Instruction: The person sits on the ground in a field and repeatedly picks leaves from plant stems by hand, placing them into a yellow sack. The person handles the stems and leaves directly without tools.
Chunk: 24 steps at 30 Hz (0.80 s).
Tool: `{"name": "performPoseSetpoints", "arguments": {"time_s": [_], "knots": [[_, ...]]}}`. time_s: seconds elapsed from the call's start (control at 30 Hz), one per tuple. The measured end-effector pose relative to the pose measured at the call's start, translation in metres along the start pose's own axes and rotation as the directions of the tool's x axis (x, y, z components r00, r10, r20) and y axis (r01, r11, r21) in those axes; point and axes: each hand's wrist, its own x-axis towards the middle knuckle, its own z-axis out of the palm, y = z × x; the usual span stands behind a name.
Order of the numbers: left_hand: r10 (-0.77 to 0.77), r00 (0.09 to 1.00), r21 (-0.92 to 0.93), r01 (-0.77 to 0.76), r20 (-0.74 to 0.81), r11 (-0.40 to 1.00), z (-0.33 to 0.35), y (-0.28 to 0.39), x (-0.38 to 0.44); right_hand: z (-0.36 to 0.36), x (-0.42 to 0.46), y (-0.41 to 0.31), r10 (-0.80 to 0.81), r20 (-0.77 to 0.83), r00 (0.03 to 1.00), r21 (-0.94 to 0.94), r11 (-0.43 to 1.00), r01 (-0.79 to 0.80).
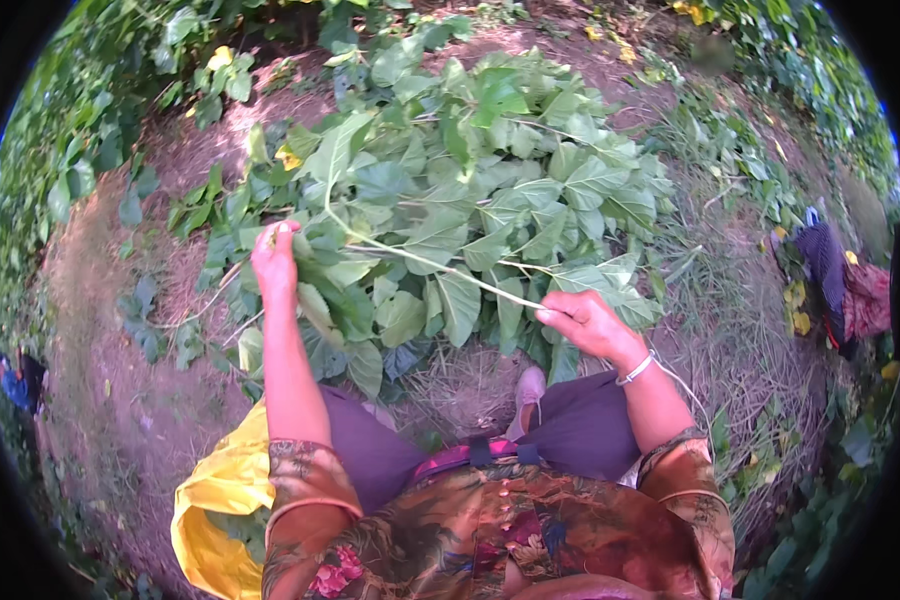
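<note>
My right hand (589, 322) grips the lower end of a long, pale green leafy stem (435, 262). From there the stem slants up to the left across a heap of cut leafy branches (450, 187), and a large leaf (341, 150) grows at its far end. To the left, my left hand (274, 259) has its fingers closed at the heap's edge. Green leaves (322, 289) hang beside it and seem to be in its hold; the fingers partly hide where they meet. Many leaves in the heap show pale undersides.
A yellow sack (221, 476) with green leaves inside stands by my left side. Dry grass (727, 337) covers the ground at right, where bundled cloth (844, 281) lies. Leafy plants (82, 142) border the ground. My shoe (530, 390) is close to the heap.
</note>
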Motion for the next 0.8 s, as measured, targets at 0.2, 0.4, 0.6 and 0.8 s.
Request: {"name": "performPoseSetpoints", "arguments": {"time_s": [0.2, 0.4, 0.6, 0.8], "knots": [[0.21, 0.903, 0.002, -0.228, 0.375, 0.974, 0.002, 0.028, -0.024, -0.007, 0.007, -0.002, -0.072, 0.091, 0.993, -0.228, 0.969, 0.091], [0.445, 0.834, 0.28, -0.535, 0.326, 0.797, 0.026, 0.038, -0.041, -0.009, -0.007, 0.006, -0.007, 0.086, 0.996, -0.265, 0.964, 0.03], [0.411, 0.749, 0.241, -0.59, 0.52, 0.77, 0.034, 0.046, -0.054, -0.007, -0.004, 0.008, -0.019, 0.072, 0.997, -0.254, 0.967, 0.036], [0.139, 0.749, 0.423, -0.505, 0.647, 0.752, 0.036, 0.038, -0.057, -0.024, -0.007, 0.009, 0.009, 0.016, 1.0, -0.262, 0.965, -0.005]]}}
